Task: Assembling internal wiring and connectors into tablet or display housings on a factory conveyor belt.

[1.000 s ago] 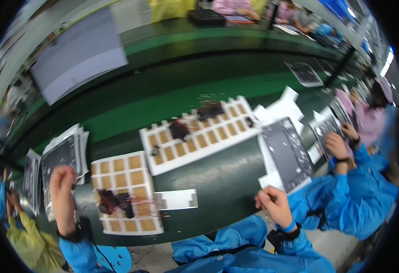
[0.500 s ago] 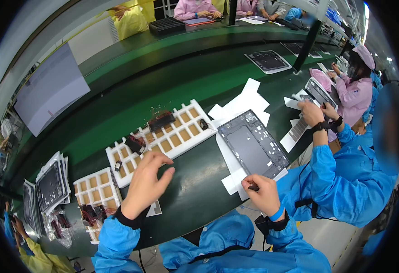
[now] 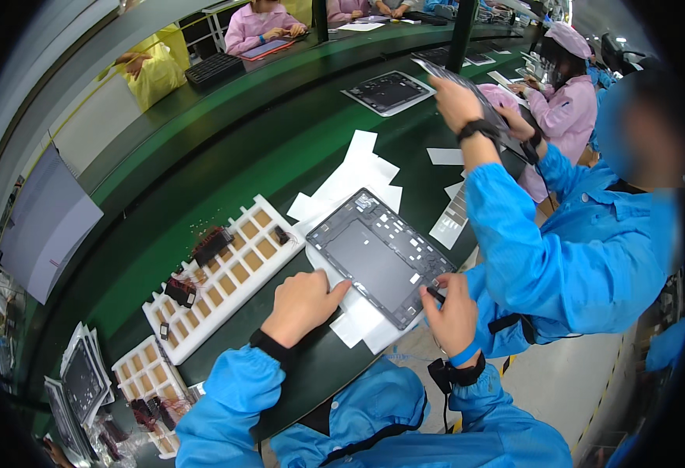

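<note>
A dark grey tablet back housing (image 3: 374,257), with small white stickers and parts along its border, lies flat on white paper sheets (image 3: 350,183). My left hand (image 3: 299,308) is at its near left edge, thumb stretched toward the housing and apart from the bent fingers; it holds nothing that I can see. At the near right corner my right hand (image 3: 452,312) is closed around a small black stick-like tool (image 3: 436,295), mostly hidden by the fingers. Left of the housing lies a white foam tray (image 3: 225,292) with cardboard-coloured cells, holding black parts with thin reddish wires (image 3: 211,245).
A smaller foam tray (image 3: 136,365) and stacked housings (image 3: 85,374) are at the left. On my right a co-worker in blue lifts another housing (image 3: 479,101). A further housing (image 3: 389,92) lies across the green bench (image 3: 225,164), near a dark post (image 3: 461,35).
My left hand has come from over the foam tray to the housing's left edge. My right hand stays at the near corner. The co-worker has raised a housing. The view has shifted right.
</note>
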The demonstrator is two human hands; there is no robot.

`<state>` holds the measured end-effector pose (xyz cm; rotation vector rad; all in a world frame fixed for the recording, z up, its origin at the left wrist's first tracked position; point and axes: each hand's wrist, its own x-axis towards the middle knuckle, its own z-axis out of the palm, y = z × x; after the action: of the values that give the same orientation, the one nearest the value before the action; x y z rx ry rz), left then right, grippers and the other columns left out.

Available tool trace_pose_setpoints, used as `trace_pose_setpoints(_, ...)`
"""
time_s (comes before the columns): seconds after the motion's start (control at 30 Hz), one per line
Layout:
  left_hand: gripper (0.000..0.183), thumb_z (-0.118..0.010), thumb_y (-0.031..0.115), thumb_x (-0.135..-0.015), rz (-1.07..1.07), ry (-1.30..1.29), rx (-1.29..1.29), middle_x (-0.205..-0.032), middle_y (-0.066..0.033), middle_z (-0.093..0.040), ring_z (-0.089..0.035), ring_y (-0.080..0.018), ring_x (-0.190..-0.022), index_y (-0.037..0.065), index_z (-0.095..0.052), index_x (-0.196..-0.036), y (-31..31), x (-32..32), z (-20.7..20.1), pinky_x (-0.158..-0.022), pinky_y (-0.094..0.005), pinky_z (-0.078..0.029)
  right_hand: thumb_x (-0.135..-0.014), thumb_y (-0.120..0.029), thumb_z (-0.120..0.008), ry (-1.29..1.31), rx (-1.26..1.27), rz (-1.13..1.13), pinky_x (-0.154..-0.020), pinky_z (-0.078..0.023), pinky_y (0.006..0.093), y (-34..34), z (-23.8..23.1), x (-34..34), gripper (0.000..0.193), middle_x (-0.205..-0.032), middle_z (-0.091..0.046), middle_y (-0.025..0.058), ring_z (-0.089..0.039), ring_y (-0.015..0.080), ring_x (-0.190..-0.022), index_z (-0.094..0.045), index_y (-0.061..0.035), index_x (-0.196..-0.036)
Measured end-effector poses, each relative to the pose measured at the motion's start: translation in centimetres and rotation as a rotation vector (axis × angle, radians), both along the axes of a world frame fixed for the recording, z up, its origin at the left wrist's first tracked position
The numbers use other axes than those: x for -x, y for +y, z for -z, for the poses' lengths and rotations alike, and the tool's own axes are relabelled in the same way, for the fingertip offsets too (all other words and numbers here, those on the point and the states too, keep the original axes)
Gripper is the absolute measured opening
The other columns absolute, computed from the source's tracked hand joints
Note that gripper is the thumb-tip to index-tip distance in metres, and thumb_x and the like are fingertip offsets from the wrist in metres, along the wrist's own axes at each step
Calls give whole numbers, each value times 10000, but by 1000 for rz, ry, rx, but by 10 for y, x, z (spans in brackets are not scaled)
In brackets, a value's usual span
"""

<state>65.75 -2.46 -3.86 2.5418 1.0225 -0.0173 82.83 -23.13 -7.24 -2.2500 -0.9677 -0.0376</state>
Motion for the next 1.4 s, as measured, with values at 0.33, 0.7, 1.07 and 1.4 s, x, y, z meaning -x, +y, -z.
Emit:
trace_pose_setpoints(0.33,375,-564,329,-986,-118,-174,208,-641,-78,-699,-707,-215,-602,7,-708,-857,1,-22,38,-597,-351,-548,-901,-202,-727,239,-253,134,-559,-455,295,-5,47,-42,352,-871,-590,71,-578,141,-666,-589,-18,-1167)
trace_pose_setpoints(0.7,289,-662,120,-906,-457,-867,808,-949,-105,-615,-590,-142,-823,-20,-500,-1100,-3,-16,47,-687,-292,-490,-983,-150,-582,1033,-588,-38,-434,-348,219,-31,25,-18,408,-815,-629,48,-553,88,-536,-474,40,-1327)
trace_pose_setpoints(1.07,280,-563,34,-1000,-573,-1214,1073,-1218,-136,-653,-641,-186,-1087,-51,-534,-1265,-61,60,-9,-946,-317,-512,-971,-93,-621,1326,-484,-321,-544,-413,221,-65,9,46,278,-840,-620,62,-561,87,-603,-509,-6,-1211)
trace_pose_setpoints(1.4,249,-530,144,-1058,-836,-1394,1021,-1238,-118,-649,-646,-174,-1073,9,-540,-1266,-108,168,4,-948,-329,-530,-932,-154,-725,1412,-41,-785,-717,-456,211,-17,2,78,565,-1104,-679,49,-571,47,-817,-463,40,-1394)
